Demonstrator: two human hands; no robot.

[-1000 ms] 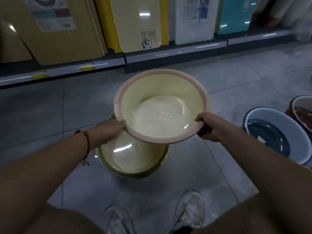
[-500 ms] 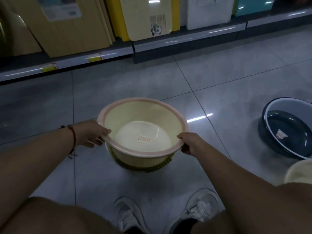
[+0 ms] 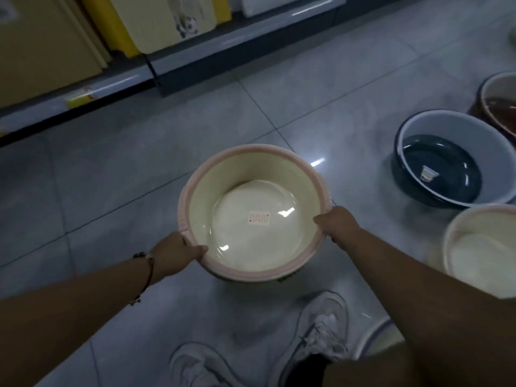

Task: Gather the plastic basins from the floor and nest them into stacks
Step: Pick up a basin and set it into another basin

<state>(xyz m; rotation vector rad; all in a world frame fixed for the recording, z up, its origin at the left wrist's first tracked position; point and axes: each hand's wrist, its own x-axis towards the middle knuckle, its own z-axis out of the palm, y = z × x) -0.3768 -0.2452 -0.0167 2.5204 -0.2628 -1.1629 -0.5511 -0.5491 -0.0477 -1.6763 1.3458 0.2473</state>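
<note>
A cream basin with a pink rim (image 3: 252,174) sits low over the grey tiled floor (image 3: 117,169), held at both sides by a person's hands. The left hand (image 3: 174,254) grips the rim at its near-left edge, thumb hooked over the lip and into the bowl; the right hand (image 3: 336,223) curls over the rim on the right side, fingers wrapped down the outer wall. A small white sticker with a red zigzag mark (image 3: 259,218) lies on the basin's flat bottom. A sliver of a darker, greenish basin (image 3: 282,279) shows just under its near edge, so the pink-rimmed one appears nested in it — how far it has seated cannot be told. To the right, well apart, a dark blue basin with a pale inner wall (image 3: 446,160) rests on the floor; behind it is a brown basin (image 3: 497,101), partly cut off by the frame, and nearer the person a cream basin (image 3: 480,247) — also cut off. A red cord bracelet (image 3: 149,268) circles the left wrist. Two white sneakers (image 3: 321,328) stand on the tiles below the basin. Along the top, a low shelf (image 3: 195,60) carries yellow and cream boards standing on edge.
</note>
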